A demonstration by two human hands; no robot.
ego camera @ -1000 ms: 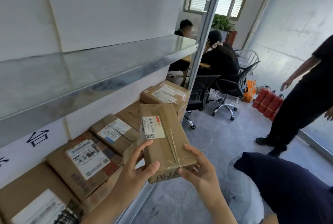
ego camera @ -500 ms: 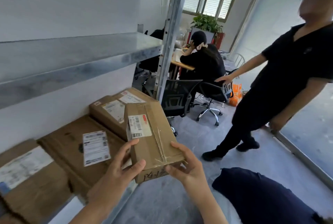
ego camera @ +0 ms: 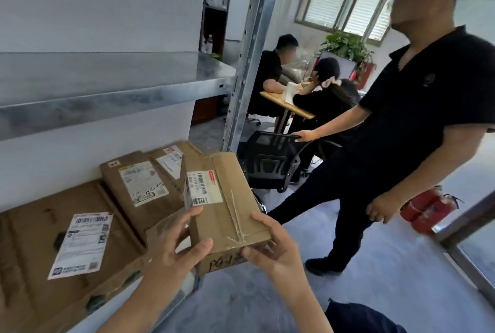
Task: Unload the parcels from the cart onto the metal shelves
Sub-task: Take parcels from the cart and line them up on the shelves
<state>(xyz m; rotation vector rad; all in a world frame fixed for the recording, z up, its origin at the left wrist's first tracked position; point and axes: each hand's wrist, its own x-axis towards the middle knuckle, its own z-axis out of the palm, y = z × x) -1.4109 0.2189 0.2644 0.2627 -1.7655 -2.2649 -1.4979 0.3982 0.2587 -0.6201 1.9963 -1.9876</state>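
Both my hands hold a small taped cardboard parcel with a white barcode label, at the front edge of the lower metal shelf. My left hand grips its near left corner, thumb on the end face and a finger on top. My right hand grips the near right corner from below and the side. The parcel overhangs the shelf edge, and whether it rests on anything is unclear. Beside it on the shelf lie a large flat parcel and two more labelled parcels. The cart is out of view.
An upper metal shelf runs overhead, with the shelf upright just behind the parcel. A person in black stands close on the right, hand on an office chair. Two people sit at a desk behind. Red fire extinguishers lie on the floor.
My view has swung right and nearer along the shelf. The parcel stays in both hands at the shelf edge. The standing person has stepped closer and laid a hand on the chair.
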